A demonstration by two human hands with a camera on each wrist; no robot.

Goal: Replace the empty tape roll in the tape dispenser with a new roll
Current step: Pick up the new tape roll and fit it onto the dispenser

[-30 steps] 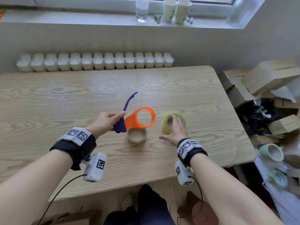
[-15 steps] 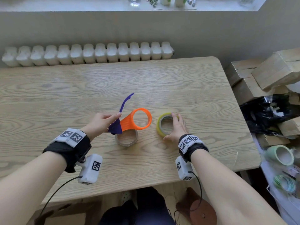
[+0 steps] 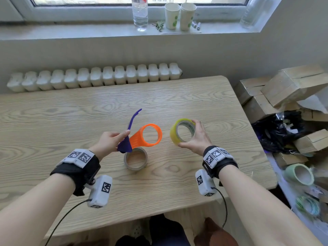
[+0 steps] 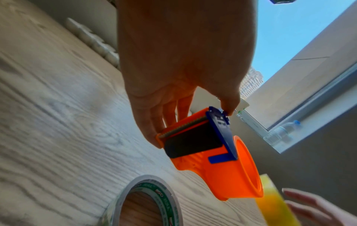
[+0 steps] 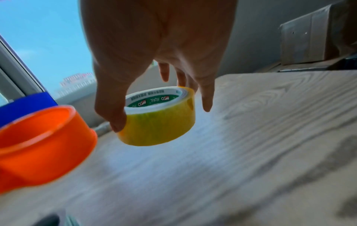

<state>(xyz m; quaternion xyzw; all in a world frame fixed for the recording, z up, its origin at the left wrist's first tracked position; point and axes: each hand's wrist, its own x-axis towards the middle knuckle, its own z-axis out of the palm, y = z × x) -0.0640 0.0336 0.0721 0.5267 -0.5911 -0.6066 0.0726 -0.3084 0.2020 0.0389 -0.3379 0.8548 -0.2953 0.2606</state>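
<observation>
My left hand [image 3: 113, 139] pinches the cutter end of the orange tape dispenser [image 3: 147, 134] and holds it above the table, its bare ring pointing right and its purple flap [image 3: 133, 118] raised. In the left wrist view the left hand [image 4: 185, 116] grips the dispenser [image 4: 222, 168] by the toothed blade. My right hand [image 3: 193, 137] holds the new yellow tape roll [image 3: 174, 132] in the air, just right of the ring; in the right wrist view its thumb and fingers pinch the roll [image 5: 160, 122]. The empty roll core [image 3: 135, 158] lies flat on the table under the dispenser.
The wooden table [image 3: 71, 121] ends at the right beside stacked cardboard boxes [image 3: 284, 89], a black bag [image 3: 280, 132] and spare tape rolls [image 3: 300, 174]. A radiator [image 3: 95, 77] runs behind the table. A bottle [image 3: 140, 13] and paper cups [image 3: 180, 15] stand on the windowsill.
My right hand has lifted the yellow roll off the table and tipped it on edge beside the dispenser's ring. The left hand still holds the dispenser in much the same place.
</observation>
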